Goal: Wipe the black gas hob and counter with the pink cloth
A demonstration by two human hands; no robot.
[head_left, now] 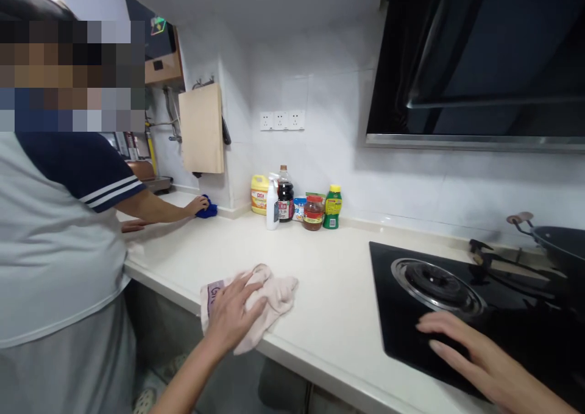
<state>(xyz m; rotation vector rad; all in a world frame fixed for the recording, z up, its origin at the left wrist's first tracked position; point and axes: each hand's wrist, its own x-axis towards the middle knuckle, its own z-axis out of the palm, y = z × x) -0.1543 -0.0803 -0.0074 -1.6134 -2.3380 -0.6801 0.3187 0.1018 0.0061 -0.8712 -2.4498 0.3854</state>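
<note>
Head view, left hand (235,309) spread-fingered on the crumpled pale-pink cloth (280,298), front edge of white worktop (331,304), right hand (478,353) loosely open, over black glass hob (392,313).

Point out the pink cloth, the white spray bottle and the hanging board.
Pink cloth (276,297), head view: its crumpled right side.
White spray bottle (272,210), head view: its body.
Hanging board (202,130), head view: its front face.

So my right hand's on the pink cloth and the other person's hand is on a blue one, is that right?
No, the head view shows your left hand on the pink cloth, not your right hand. The other person's hand is on a blue cloth.
</note>
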